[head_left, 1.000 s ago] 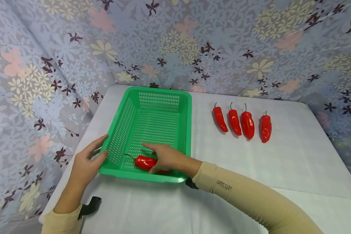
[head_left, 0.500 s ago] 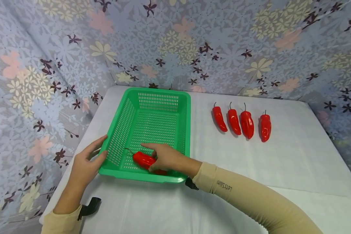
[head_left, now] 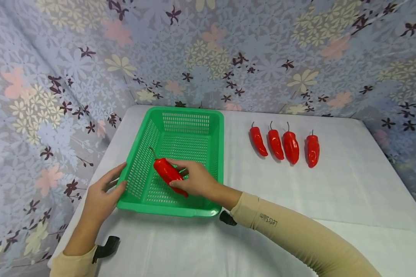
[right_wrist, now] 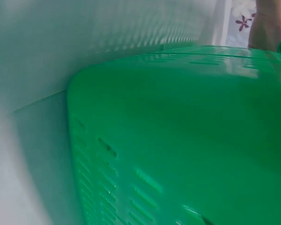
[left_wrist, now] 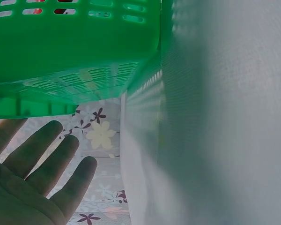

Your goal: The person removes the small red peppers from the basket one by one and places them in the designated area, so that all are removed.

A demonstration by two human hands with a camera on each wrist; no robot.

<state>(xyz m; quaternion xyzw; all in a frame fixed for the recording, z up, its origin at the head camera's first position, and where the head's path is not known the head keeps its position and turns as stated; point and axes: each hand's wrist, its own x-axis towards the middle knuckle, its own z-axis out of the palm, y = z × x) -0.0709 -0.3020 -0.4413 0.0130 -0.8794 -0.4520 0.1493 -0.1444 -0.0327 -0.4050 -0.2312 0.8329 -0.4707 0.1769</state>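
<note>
A red chili pepper with a thin curved stem is held in my right hand, thumb on its near side and fingers on its far side. It is tilted, stem toward the far left, over the floor of the green plastic basket. My left hand is at the basket's left rim, its fingertips against the edge. The left wrist view shows that hand's fingers straight and spread beside the basket wall. In the right wrist view, the green basket wall fills most of the picture and the pepper is hidden.
Several more red peppers lie in a row on the white table to the right: one at the left end, then one, one and one at the right end. A flowered cloth wall stands behind the white table.
My right hand has lifted the pepper from near the basket's front wall, moving it up and away from me, with its stem end swung farther back. The left hand stays at the rim.
</note>
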